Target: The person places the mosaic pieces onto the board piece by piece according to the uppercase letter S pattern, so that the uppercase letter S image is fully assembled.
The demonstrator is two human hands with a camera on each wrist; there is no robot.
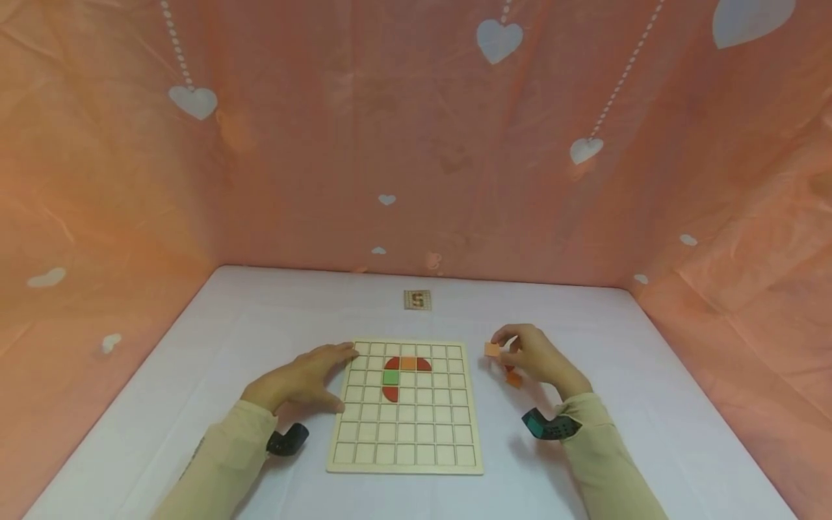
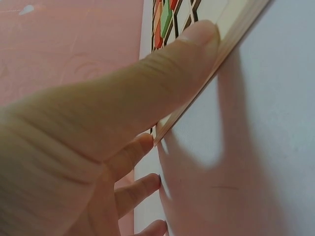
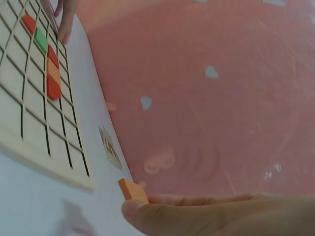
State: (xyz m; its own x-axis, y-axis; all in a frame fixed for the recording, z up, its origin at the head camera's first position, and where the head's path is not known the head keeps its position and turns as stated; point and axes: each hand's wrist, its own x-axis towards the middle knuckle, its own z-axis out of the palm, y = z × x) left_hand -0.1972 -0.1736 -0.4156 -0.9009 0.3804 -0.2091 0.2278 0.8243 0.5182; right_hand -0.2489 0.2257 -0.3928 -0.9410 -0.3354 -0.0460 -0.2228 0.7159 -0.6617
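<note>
A pale wooden grid board [image 1: 406, 433] lies flat on the table. In its upper middle sit an orange square tile [image 1: 408, 363], a green square tile [image 1: 391, 377] and three red quarter-round tiles [image 1: 390, 393]. My left hand [image 1: 302, 379] rests at the board's left edge, fingers spread; its thumb [image 2: 182, 54] touches the rim. Right of the board, my right hand [image 1: 536, 355] pinches an orange square tile [image 3: 132, 191] between thumb and fingers. Below that hand, another orange tile [image 1: 514, 380] and a partly hidden red piece [image 1: 509, 369] lie on the table.
Behind the board lies a small patterned card [image 1: 417, 300] with a 5-like figure. White cloth covers the table [image 1: 279, 318]. Pink-orange curtains [image 1: 416, 144] with white hearts enclose the back and both sides. A dark device [image 1: 551, 425] is strapped at the right wrist.
</note>
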